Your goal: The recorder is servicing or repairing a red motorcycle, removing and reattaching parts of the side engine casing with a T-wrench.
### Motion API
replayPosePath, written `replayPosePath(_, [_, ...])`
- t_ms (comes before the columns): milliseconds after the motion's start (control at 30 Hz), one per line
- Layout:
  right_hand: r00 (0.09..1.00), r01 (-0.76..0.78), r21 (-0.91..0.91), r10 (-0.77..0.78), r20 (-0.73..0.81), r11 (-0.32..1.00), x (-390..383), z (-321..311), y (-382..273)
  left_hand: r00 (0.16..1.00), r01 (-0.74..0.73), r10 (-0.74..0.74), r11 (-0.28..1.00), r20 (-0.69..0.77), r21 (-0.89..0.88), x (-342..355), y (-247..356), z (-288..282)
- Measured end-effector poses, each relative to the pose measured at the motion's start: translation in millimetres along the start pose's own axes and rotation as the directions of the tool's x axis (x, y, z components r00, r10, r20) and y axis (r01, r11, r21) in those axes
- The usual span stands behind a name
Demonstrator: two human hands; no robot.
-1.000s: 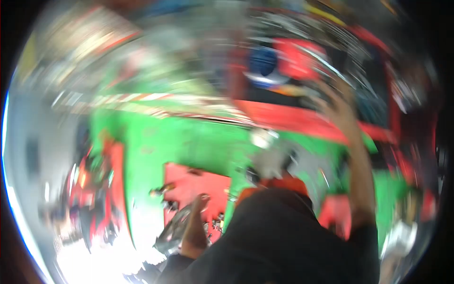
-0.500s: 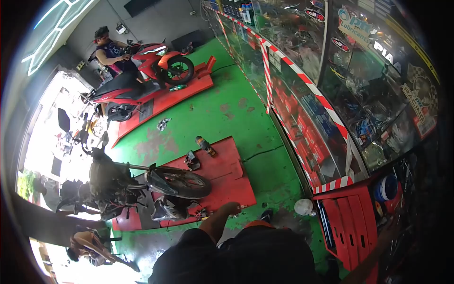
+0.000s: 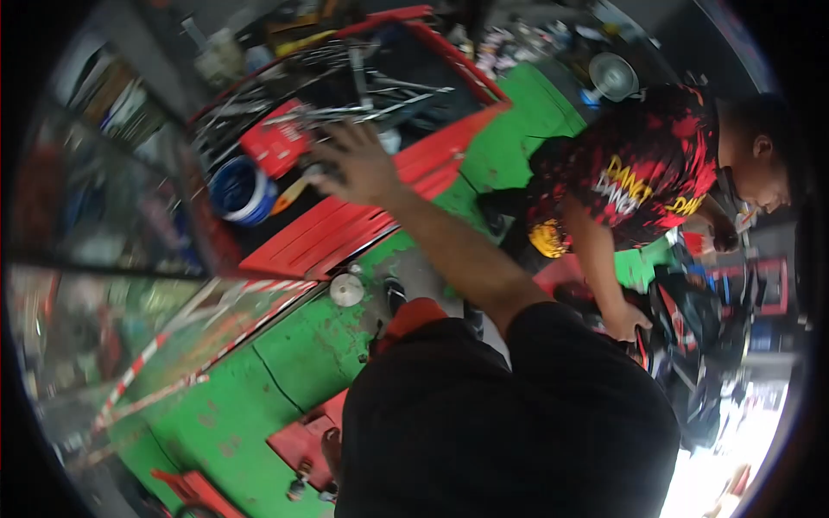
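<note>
My right arm stretches over a red tool cart [image 3: 363, 216]. At its end my right hand [image 3: 367, 164] hovers with fingers spread, beside a flat red case [image 3: 276, 138] and a small dark item [image 3: 324, 170] under the thumb side; whether it touches that item is blurred. Silvery wrenches and other long metal tools [image 3: 363, 95] lie on the cart behind the hand. An orange-handled brush or similar tool [image 3: 289, 197] rests beside a blue-and-white tub [image 3: 242, 190]. Only a sliver of my left hand [image 3: 331, 445] shows past my dark shirt, above a red platform; its fingers are hidden.
A co-worker in a black-and-red shirt [image 3: 630, 164] bends at the right, one hand near dark motorcycle parts [image 3: 682, 319]. A glass display case [image 3: 112, 207] edged with striped tape stands left. A whitish round object [image 3: 347, 290] sits on the green floor [image 3: 294, 345] beside the cart.
My view has swung round to the right, from the motorcycles to the tool cart. My right hand now shows clearly over the cart's top, and the co-worker in the black-and-red shirt has come into view.
</note>
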State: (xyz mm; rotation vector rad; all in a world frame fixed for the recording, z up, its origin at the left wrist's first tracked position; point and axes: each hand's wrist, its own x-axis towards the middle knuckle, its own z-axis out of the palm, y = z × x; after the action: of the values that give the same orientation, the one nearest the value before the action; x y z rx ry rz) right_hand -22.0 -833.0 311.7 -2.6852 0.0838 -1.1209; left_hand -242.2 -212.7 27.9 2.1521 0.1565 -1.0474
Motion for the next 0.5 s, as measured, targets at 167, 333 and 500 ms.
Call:
replayPosePath(167, [0.989,-0.146,-0.037,0.146,-0.025,0.989,-9.7,-11.0,18.3,0.987,-0.150,0.137,0.970,-0.081,-0.191,48.6,78.2,-60.6])
replayPosePath(333, [0.977,-0.149,0.031,0.152,-0.148,0.988,-17.7,-8.5,22.8,0.956,-0.270,0.292,0.896,0.009,-0.354,78.8,132.0,-65.0])
replayPosePath(500, [0.986,-0.094,0.124,0.109,-0.127,0.988,-5.5,-1.6,10.6,0.954,-0.296,0.279,0.937,-0.110,-0.185,105.9,114.8,-69.0])
